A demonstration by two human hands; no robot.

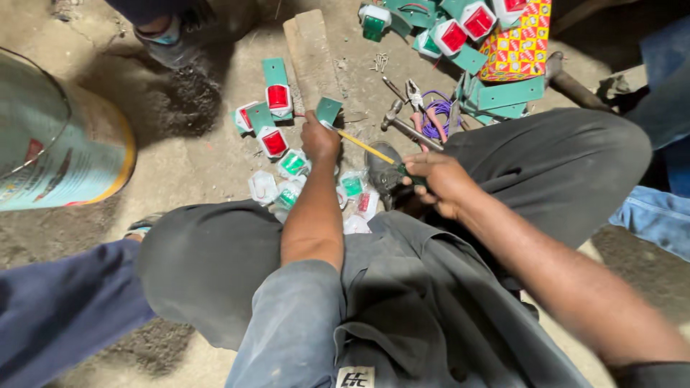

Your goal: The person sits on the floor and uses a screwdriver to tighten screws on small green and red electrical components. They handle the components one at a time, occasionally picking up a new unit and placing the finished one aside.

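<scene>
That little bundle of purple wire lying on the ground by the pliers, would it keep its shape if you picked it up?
Probably not. The loose coil of thin purple wire looks unbound, so it would likely sag and unravel when lifted. It seems light for its size. Its loops lie against the red-handled pliers, so it might snag and drag them.

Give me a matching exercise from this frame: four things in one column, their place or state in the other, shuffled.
Things:
1. left hand
2. right hand
3. hammer
4. paint bucket

Places/states:
A. lying on the floor beside the purple wire coil
B. at the left edge of the view
C. pinching a green plate at the tip of the screwdriver
D. gripping the screwdriver's handle

Pairs: 1-C, 2-D, 3-A, 4-B
</scene>
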